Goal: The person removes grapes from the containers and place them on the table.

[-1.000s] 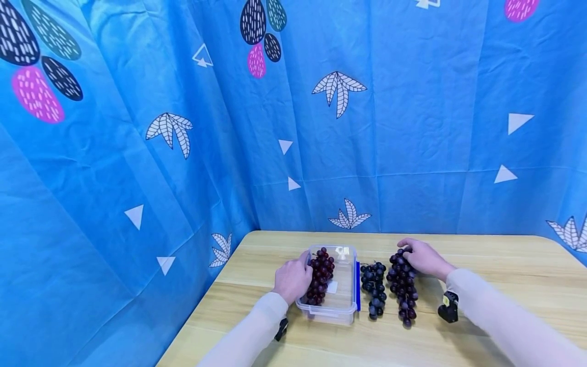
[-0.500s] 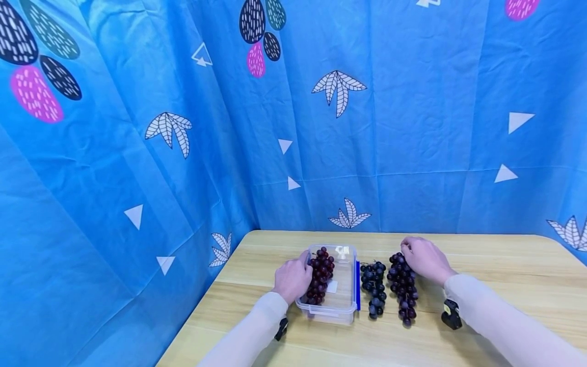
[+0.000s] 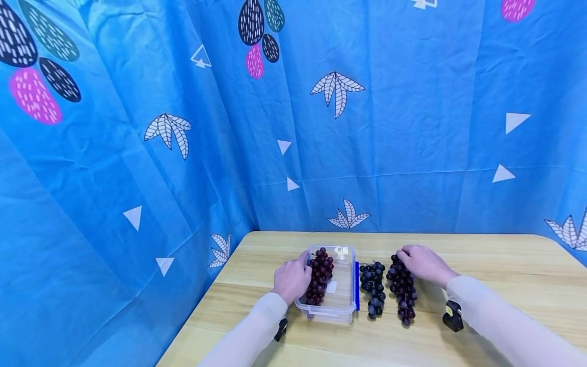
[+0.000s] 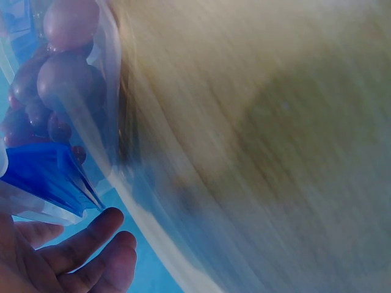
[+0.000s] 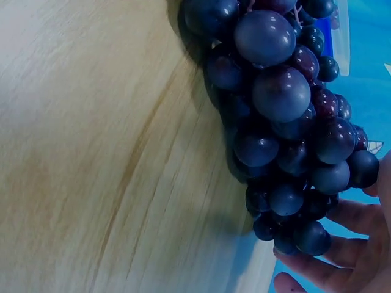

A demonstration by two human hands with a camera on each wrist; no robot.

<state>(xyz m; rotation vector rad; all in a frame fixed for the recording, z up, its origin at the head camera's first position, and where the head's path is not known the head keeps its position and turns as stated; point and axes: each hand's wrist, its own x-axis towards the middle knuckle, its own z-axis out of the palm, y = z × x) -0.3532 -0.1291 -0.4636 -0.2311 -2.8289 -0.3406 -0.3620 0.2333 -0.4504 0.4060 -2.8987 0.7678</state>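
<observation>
A clear plastic food container (image 3: 343, 300) stands on the table with a bunch of dark red grapes (image 3: 319, 280) inside along its left. My left hand (image 3: 292, 279) holds the container's left wall from outside, thumb side at the rim. The left wrist view shows several fingers below a blue latch flap (image 4: 52, 174). My right hand (image 3: 424, 262) grips the far end of a long bunch of purple-black grapes (image 3: 403, 295). Seen from the right wrist, fingertips (image 5: 293, 259) reach under the end grapes, the thumb side close to them. Between container and long bunch lies a smaller blue-black grape bunch (image 3: 372, 289).
Along the container's right side a second blue latch flap (image 3: 357, 285) sticks out beside the smaller bunch. The light wooden table (image 3: 513, 275) meets a blue patterned curtain (image 3: 412, 127) at the back and left. Each wrist carries a black device (image 3: 453, 315).
My right hand first drew slightly back from the long bunch's far end, then came nearer and lower, its fingers around that end. The left hand has stayed on the container.
</observation>
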